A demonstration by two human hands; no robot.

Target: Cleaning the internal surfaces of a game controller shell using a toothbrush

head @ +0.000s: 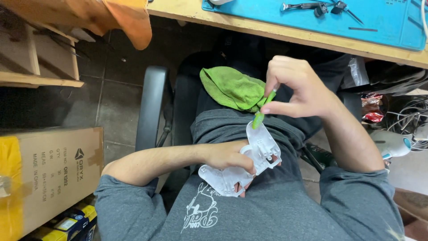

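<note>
White plastic casing [249, 163] lies at centre frame on the lap, clamped in the left hand [227, 156], while the right hand [294, 89], just above, pinches a green brush [263, 111] pointing down onto its upper end.

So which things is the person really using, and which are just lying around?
In use:
- white plastic shell, held by the left hand
- green tool, pinched in the right hand, tip against the shell

Lying about:
- green cloth on the lap
- hand tools on the blue mat
- cardboard box on the floor
</note>
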